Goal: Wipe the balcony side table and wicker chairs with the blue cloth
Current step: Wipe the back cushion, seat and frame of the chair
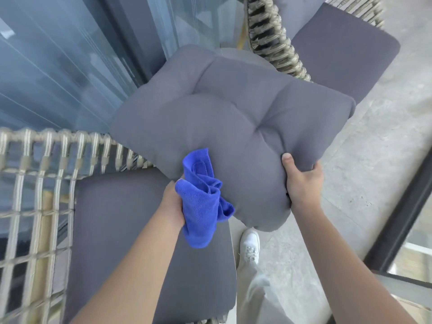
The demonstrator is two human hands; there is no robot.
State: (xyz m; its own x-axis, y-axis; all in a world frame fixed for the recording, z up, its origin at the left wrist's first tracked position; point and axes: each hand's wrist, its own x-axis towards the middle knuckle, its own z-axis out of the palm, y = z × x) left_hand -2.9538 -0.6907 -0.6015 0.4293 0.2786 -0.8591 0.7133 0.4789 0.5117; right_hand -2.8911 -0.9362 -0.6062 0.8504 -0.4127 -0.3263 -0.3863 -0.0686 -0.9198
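The blue cloth point(203, 202) hangs bunched in the left hand point(173, 201), pressed against the near edge of a grey cushion point(233, 127) held up over the wicker chair point(35, 183). The right hand point(301, 183) grips the cushion's other corner, thumb on top, both forearms reaching forward.

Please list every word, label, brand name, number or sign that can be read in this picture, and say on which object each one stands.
There is no readable text in this view.
blue cloth, held in the left hand: a sewn patch shows, but nothing can be read on it.
grey cushion, gripped by the right hand: plain fabric, no label.
white shoe: no visible brand mark.
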